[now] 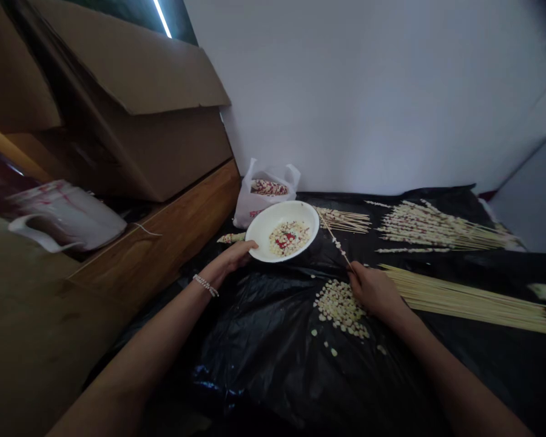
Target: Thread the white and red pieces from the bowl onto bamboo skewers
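My left hand (239, 255) grips the left rim of a white bowl (260, 233), which is tilted toward me. Pale pieces and some bright red matter lie in the bowl. Closed around a thin stick (328, 227), my right hand (367, 286) is to the right of the bowl. Several small pale and dark red pieces are on that stick, whose upper end is near the bowl's right rim. A pile of pale pieces (339, 308) lies on black plastic sheeting (264, 340), just left of and below my right hand.
Bare sticks (473, 297) and coated sticks (428, 227) lie at the right. Behind the bowl stands a white plastic bag (243, 203) with red-and-white pieces. A cardboard box (173, 145), a wooden board (186, 224) and a stained white mug (73, 215) are at the left.
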Available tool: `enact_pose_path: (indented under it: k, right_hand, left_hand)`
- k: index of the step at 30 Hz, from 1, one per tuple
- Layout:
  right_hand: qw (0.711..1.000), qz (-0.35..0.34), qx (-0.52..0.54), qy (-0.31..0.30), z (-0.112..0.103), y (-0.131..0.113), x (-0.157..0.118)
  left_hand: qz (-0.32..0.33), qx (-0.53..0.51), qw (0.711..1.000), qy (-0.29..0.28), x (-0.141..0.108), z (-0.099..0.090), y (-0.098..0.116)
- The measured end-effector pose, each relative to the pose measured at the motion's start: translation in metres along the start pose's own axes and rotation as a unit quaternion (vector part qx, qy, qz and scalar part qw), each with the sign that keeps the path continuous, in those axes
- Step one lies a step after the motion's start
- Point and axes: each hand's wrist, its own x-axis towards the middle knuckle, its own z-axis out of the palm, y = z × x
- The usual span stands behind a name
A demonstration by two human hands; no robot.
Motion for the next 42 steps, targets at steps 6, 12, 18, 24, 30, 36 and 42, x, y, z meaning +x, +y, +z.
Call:
enact_pose_path:
  k: [6,12,18,24,30,36,42]
  right_hand:
    - [1.000,0.003,0.001,0.013,0.002,0.002,0.000]
    - [0.999,-0.009,0.025,0.036,0.004,0.003,0.000]
    - [0.991,-0.038,0.091,0.088,-0.003,0.003,-0.002]
    - [0.967,-0.079,0.176,0.167,-0.025,-0.007,-0.009]
    - [0.946,-0.119,0.208,0.218,-0.019,-0.025,-0.019]
    - [0.948,-0.142,0.177,0.222,-0.001,-0.029,-0.020]
    - [0.950,-0.158,0.146,0.227,0.003,-0.029,-0.020]
  left_hand:
    - [-0.012,-0.078,0.997,-0.003,-0.021,-0.010,0.011]
    - [-0.024,-0.083,0.996,0.008,-0.044,-0.016,-0.018]
    - [-0.033,-0.109,0.992,0.047,-0.046,-0.012,-0.033]
    - [0.006,-0.220,0.967,0.128,-0.066,-0.021,-0.032]
    - [0.057,-0.316,0.919,0.230,-0.072,0.011,-0.050]
    - [0.140,-0.332,0.864,0.352,-0.057,0.039,-0.064]
    - [0.148,-0.328,0.863,0.354,-0.053,0.039,-0.059]
